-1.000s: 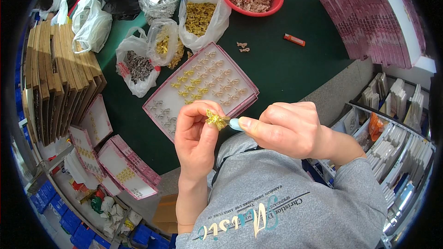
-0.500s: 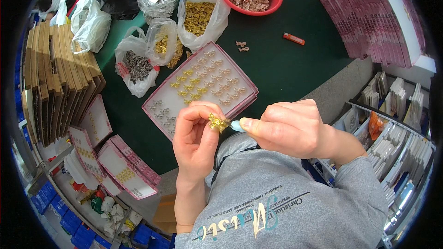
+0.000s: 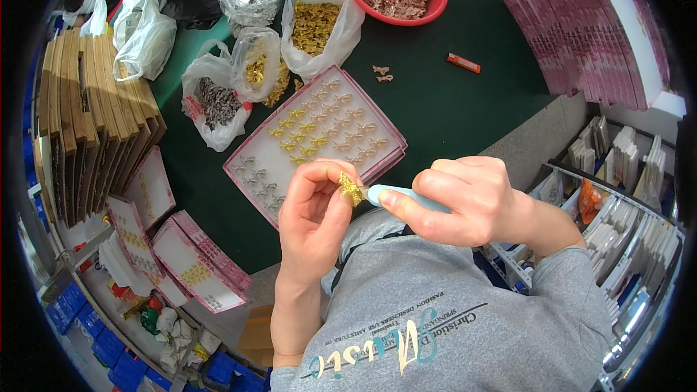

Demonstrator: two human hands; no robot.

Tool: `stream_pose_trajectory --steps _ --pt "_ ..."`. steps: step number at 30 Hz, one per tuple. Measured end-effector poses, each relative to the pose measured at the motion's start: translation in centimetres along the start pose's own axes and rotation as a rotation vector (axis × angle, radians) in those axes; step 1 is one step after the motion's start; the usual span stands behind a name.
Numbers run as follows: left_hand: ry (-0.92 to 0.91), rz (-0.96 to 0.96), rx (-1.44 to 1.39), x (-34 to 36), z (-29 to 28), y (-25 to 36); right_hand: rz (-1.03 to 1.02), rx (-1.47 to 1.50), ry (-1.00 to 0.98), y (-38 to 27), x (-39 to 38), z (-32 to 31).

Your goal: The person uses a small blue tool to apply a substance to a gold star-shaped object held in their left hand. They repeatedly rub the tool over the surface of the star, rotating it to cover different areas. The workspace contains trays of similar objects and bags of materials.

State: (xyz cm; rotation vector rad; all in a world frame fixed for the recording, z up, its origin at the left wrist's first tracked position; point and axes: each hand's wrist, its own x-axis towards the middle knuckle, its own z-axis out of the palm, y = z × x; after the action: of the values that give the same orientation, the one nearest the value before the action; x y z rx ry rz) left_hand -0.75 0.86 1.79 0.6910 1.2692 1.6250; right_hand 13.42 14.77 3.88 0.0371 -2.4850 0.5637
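Between the thumb and fingers of my left hand (image 3: 316, 210) is a small gold bow-shaped ornament (image 3: 351, 189). My right hand (image 3: 465, 199) is closed around a light blue tool handle (image 3: 406, 198); its narrow tip meets the ornament's right side, and what kind of tool it is I cannot make out. Just beyond both hands lies a white card tray with pink edges (image 3: 250, 147). Rows of bow-shaped pieces (image 3: 308, 129) in silver, gold and rose tones sit on it.
Plastic bags of gold pieces (image 3: 316, 29) and grey pieces (image 3: 216, 101) stand behind the tray. Farther back is a red bowl (image 3: 439, 3) of pinkish pieces. An orange-red lighter (image 3: 463, 63) lies right. Wooden boards (image 3: 98, 123) stack at left, pink-edged cards (image 3: 581, 36) at far right.
The gold ornament has turned between my left fingers and shifted slightly right. More of the blue handle shows now, its end up against the ornament.
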Motion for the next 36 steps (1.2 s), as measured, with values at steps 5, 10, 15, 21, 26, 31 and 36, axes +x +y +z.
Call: stream_pose_trajectory --steps 5,10,15,21,26,31,36 --pt "0.016 -0.031 -0.04 0.0 0.1 0.0 -0.023 -0.046 -0.009 0.0 0.0 -0.1" --pt "0.049 -0.169 -0.354 -0.2 0.5 -0.1 -0.034 -0.211 0.113 0.6 0.2 0.0" --pt "0.098 -0.106 -0.364 0.1 0.7 -0.2 0.246 0.024 0.26 0.5 0.1 0.9" --pt "0.064 -0.054 -0.313 0.5 1.6 0.1 0.356 0.255 0.103 -0.4 0.7 0.6" --pt "0.037 -0.052 -0.262 1.0 2.5 0.2 0.375 0.277 0.127 -0.6 1.1 0.0" --pt "0.002 -0.087 -0.304 1.7 4.2 0.1 0.351 0.115 0.23 -0.6 -0.7 -1.2" --pt "-0.045 -0.069 -0.319 2.2 5.5 -0.6 0.448 0.122 0.32 -0.6 -1.5 -2.8"
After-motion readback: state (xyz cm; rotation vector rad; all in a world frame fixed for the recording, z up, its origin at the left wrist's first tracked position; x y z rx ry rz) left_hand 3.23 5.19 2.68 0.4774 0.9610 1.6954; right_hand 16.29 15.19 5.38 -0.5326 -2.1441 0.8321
